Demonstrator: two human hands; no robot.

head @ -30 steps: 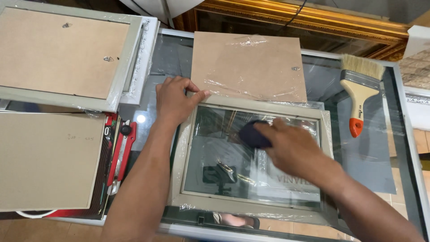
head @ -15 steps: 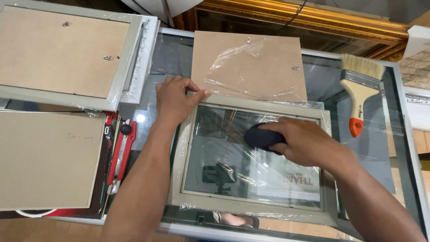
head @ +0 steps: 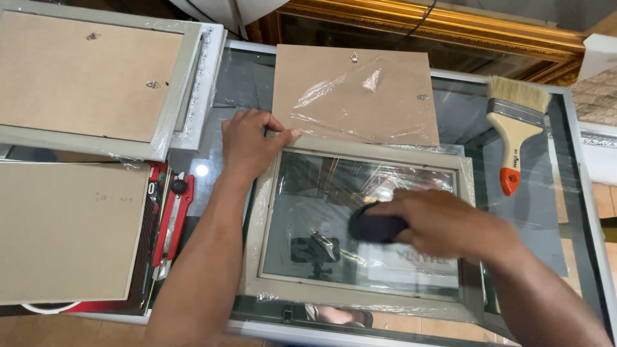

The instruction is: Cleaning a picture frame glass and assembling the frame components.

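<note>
A grey-green picture frame (head: 360,146) with a glass pane lies flat on a glass table, loose clear plastic film around it. My left hand (head: 247,144) presses flat on the frame's top left corner. My right hand (head: 443,222) grips a dark cloth pad (head: 376,226) and holds it against the glass near the pane's middle. A brown backing board (head: 357,93) covered with film lies just beyond the frame.
A wide paintbrush (head: 517,132) with an orange-tipped handle lies at the right. A framed backing board (head: 87,74) and a plain brown board (head: 64,231) lie at the left. A red cutter (head: 172,222) lies between them and the frame. A gilded frame (head: 443,26) stands behind the table.
My right hand has slid the dark pad over the glass, first to the right, then down and back left to the pane's middle. My left hand has stayed on the corner.
</note>
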